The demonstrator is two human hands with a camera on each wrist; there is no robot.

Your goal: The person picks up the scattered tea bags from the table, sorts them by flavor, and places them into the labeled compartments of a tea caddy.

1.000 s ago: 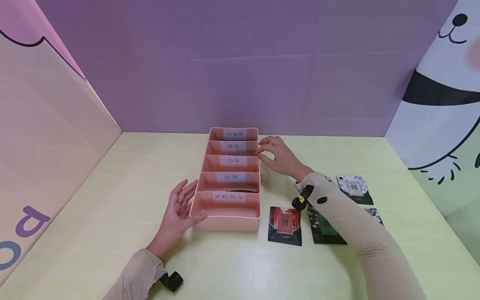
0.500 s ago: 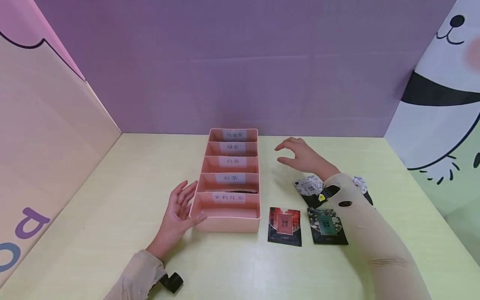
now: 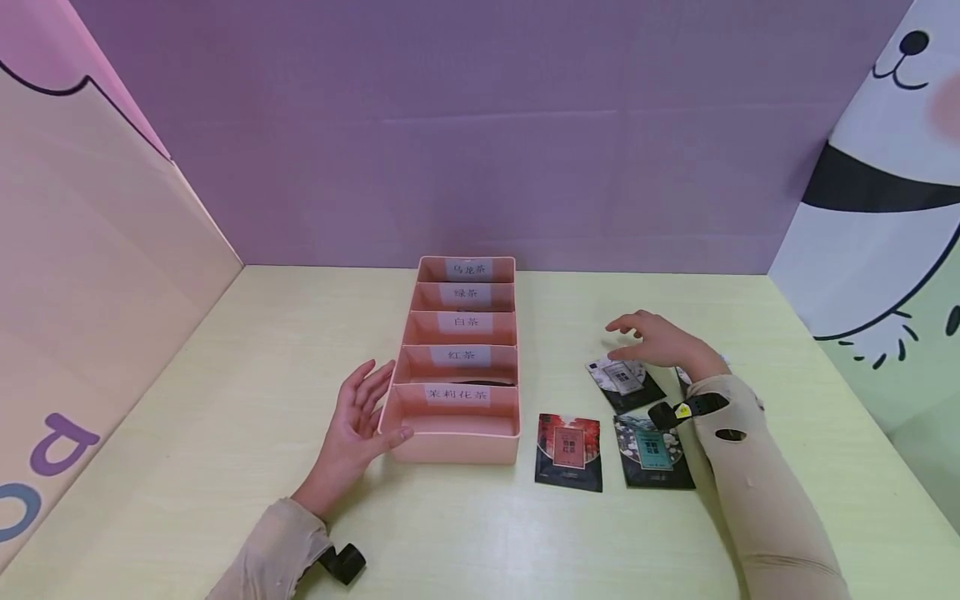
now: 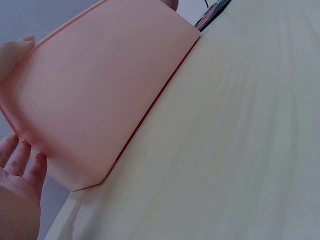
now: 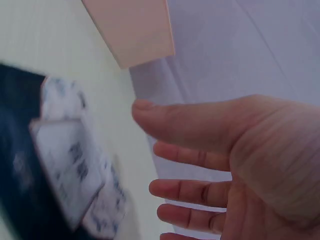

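Observation:
A pink compartment box (image 3: 456, 448) with Chinese tea labels stands mid-table in the head view. At its near left corner is my left hand (image 3: 356, 429), thumb at the front rim and fairly straight fingers against the left side. The left wrist view shows those fingertips (image 4: 37, 165) touching the wall. Right of the box, my right hand (image 3: 660, 343) hovers by a white-and-black tea sachet (image 3: 624, 382), holding nothing. In the right wrist view its thumb and fingers are spread, apart from the blurred sachet (image 5: 70, 170).
A red-and-black tea sachet (image 3: 568, 454) and a green-labelled one (image 3: 654, 454) lie right of the box. Another sachet is mostly hidden under the right wrist. A dark edge shows inside one compartment (image 3: 480, 382). A purple wall (image 3: 480, 142) stands behind the table.
My right hand has moved away from the box's right side, rightward and nearer, to the white-and-black sachet. My left hand and the box have stayed in place.

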